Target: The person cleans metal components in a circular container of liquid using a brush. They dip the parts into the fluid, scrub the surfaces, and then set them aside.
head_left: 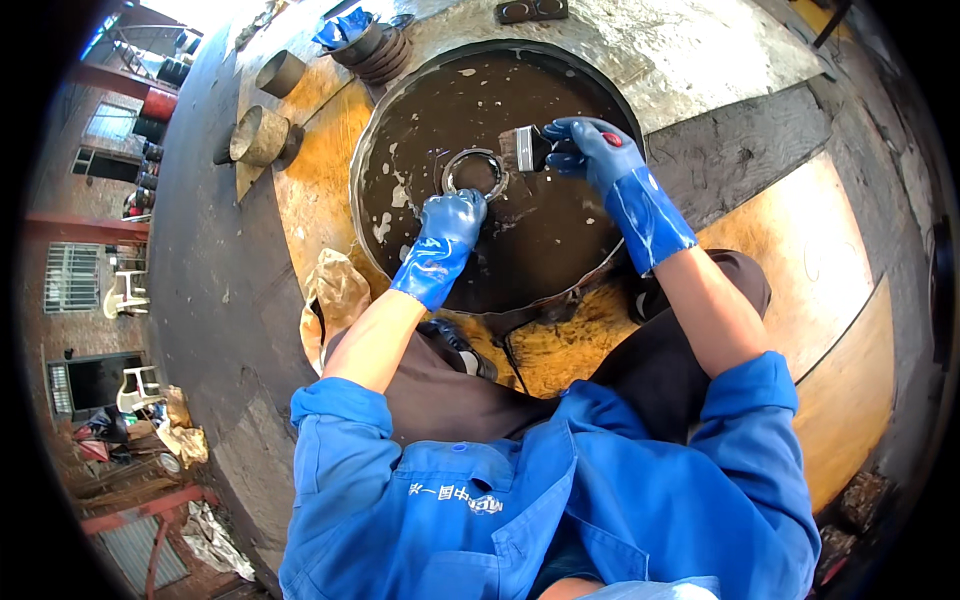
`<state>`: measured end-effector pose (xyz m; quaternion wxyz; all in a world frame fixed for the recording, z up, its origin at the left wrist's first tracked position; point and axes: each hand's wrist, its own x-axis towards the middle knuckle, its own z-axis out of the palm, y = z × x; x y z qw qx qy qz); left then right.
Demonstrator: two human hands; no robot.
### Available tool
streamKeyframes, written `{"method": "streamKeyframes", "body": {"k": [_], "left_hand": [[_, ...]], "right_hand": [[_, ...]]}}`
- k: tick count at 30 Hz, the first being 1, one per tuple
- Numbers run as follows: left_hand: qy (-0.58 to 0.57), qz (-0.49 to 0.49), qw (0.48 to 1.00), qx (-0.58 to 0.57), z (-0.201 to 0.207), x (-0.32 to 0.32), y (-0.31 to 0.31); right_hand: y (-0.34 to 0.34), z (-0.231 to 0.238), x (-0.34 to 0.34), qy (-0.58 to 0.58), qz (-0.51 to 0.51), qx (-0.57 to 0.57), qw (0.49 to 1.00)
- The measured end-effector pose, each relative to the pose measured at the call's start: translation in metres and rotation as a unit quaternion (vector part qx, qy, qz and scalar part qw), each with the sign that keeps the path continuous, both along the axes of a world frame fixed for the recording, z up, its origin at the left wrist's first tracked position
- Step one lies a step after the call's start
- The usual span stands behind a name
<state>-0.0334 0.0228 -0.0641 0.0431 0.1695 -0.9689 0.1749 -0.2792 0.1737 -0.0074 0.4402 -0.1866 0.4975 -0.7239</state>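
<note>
A wide round basin [356, 205] of dark, murky liquid with pale foam patches stands in front of me. My left hand [453, 217], in a blue rubber glove, is closed on the near edge of a metal ring [473, 155] held over the liquid. My right hand [604, 152], gloved the same way and with a red spot on its back, grips a flat paintbrush [524, 149] by its dark handle. The brush's metal band and bristles point left toward the ring, a short way apart from it. Whether the ring touches the liquid I cannot tell.
Beyond the basin on the left are a stack of rusty rings [384, 62] with something blue on top, a metal sleeve [280, 74] and a metal cup [259, 137]. A dark two-holed block [531, 11] lies at the far side. Crumpled brown paper [341, 288] sits by my left knee.
</note>
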Motion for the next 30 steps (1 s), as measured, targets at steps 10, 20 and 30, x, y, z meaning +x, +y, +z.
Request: {"method": "streamKeyframes", "body": {"k": [10, 20, 30], "left_hand": [[-0.004, 0.092, 0.992, 0.087, 0.009, 0.018, 0.003], [0.017, 0.368, 0.884, 0.287, 0.049, 0.018, 0.018], [0.295, 0.336, 0.534, 0.718, -0.005, 0.033, -0.016]], "right_hand": [[-0.026, 0.006, 0.041, 0.168, 0.071, 0.026, 0.983], [-0.079, 0.014, 0.052, 0.456, 0.099, 0.177, 0.867], [-0.088, 0.030, 0.075, 0.417, 0.094, 0.313, 0.848]]}}
